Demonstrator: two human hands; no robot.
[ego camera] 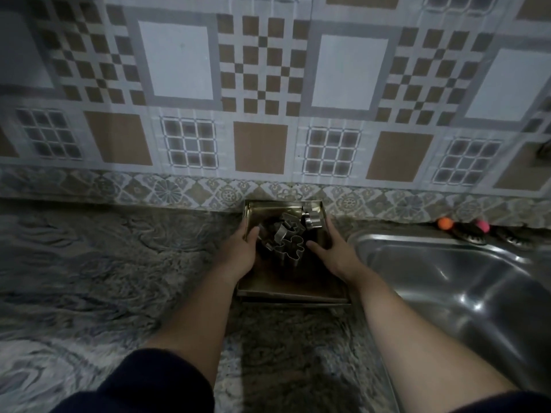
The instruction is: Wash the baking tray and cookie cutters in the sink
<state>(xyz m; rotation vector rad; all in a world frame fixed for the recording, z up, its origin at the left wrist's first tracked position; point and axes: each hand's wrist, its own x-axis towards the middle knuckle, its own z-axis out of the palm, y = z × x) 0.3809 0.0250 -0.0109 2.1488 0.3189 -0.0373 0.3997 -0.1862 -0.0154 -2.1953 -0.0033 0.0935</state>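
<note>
A rectangular metal baking tray (pixel 286 289) sits on the patterned countertop against the tiled wall, left of the sink. Several shiny metal cookie cutters (pixel 287 236) are piled in its middle, one shaped like a figure. My left hand (pixel 240 253) grips the tray's left side, thumb over the rim. My right hand (pixel 332 253) grips the right side, thumb inside near the cutters. The steel sink (pixel 447 281) lies to the right.
A patterned grey countertop (pixel 104 263) spreads to the left and in front. The tiled wall (pixel 268 114) rises right behind the tray. Small orange (pixel 445 223) and pink (pixel 482 225) round items sit behind the sink's back rim.
</note>
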